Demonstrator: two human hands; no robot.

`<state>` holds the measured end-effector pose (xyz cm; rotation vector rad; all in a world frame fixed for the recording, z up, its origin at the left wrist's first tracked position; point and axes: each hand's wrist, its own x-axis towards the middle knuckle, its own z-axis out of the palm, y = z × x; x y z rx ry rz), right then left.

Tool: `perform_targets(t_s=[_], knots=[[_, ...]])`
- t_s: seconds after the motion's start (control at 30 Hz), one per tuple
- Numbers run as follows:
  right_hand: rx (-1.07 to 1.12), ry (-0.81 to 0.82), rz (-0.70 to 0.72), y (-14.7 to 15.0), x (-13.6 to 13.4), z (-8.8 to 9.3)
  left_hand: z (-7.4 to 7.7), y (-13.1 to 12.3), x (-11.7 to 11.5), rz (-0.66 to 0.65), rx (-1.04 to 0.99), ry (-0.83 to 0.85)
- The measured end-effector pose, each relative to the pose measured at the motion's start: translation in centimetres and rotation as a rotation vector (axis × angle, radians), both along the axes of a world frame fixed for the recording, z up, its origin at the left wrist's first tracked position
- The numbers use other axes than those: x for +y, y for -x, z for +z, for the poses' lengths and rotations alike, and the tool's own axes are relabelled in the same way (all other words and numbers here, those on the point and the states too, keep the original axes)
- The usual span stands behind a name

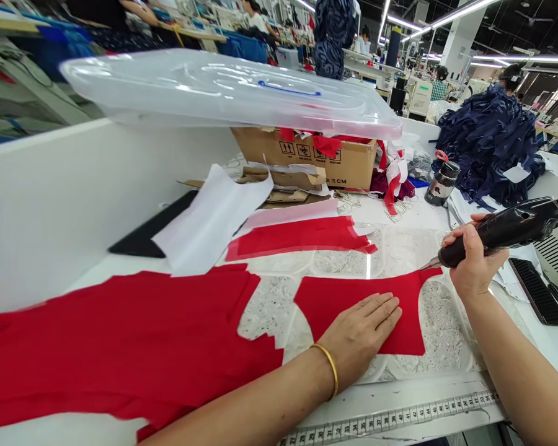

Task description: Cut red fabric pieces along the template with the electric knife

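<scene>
My left hand [363, 331] lies flat on a small piece of red fabric [353, 294], fingers stretched out and together. In my right hand [477, 263] is a black corded hand tool [516, 226], held in wrapped fingers. Its thin metal tip points left and touches or hovers just over the fabric's upper right corner; I cannot tell which. Beneath the cut piece shows a speckled grey mat [279, 303]. To the left spreads a larger stack of red fabric [134, 341]. A red strip [302, 238] lies behind the small piece.
A measuring tape [400, 415] runs along the front edge. Behind stand a cardboard box [302, 155] with red scraps and a dark jar [442, 183]. A clear plastic lid [223, 87] overhangs the back. Navy fabric strips [488, 145] are heaped right. White paper [214, 217] lies left.
</scene>
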<state>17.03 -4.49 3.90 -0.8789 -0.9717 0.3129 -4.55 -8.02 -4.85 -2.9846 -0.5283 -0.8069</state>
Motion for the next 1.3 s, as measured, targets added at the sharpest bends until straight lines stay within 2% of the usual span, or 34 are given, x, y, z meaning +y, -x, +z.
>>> perform_targets(t_s=[0.37,0.57,0.87,1.07,1.2,1.3], knots=[[-0.039,0.008,-0.009,0.3,0.1,-0.5,0.4,0.1,0.1,-0.017,-0.016,-0.017],[0.000,-0.030,-0.039,-0.9,0.2,-0.2,0.7,0.1,0.0,-0.004,-0.043,-0.064],[0.002,0.006,-0.088,-1.9,0.4,-0.3,1.6,0.0,0.0,0.045,-0.104,-0.142],[-0.039,0.024,-0.116,-2.1,0.6,-0.6,2.1,0.6,0.4,0.203,-0.113,-0.169],[-0.057,-0.007,-0.120,-2.2,0.4,-0.4,2.5,1.3,1.6,0.366,-0.071,-0.190],[-0.091,0.009,-0.176,-2.4,0.2,-0.2,2.4,1.9,2.6,0.460,-0.047,-0.184]])
